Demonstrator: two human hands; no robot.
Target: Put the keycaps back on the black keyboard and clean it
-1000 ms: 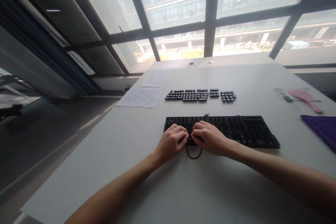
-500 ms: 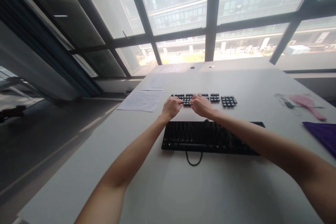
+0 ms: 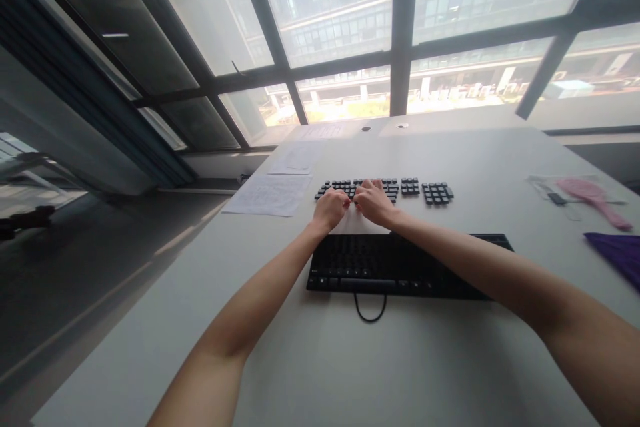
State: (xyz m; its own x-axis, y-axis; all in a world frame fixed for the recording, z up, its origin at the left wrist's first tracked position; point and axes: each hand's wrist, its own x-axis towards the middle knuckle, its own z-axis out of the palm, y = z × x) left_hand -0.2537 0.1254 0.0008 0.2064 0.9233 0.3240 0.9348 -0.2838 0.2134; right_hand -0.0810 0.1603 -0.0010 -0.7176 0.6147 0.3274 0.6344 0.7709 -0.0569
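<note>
Rows of loose black keycaps [image 3: 391, 191] are laid out on the table in keyboard order, beyond a black keyboard [image 3: 370, 260]. My left hand [image 3: 331, 208] is at the near edge of the left keycap block, its fingers pinched together. Close beside it, my right hand [image 3: 373, 203] reaches over the same block, fingers also curled into a pinch. The two sets of fingertips almost meet. Whatever lies between them is too small or hidden to make out. My right forearm crosses above the keyboard and hides part of it.
A black cable loop [image 3: 371, 320] sticks out at the keyboard's near side. Written paper sheets [image 3: 270, 195] lie at the left. To the right are a pink hairbrush-shaped item [image 3: 593, 199], a clear bag and purple cloth [image 3: 617, 257]. Windows stand behind the white table [image 3: 450, 360].
My right hand has shifted left, bringing its fingertips closer to my left hand's. More keycaps show at the left end of the block. The view has shifted slightly.
</note>
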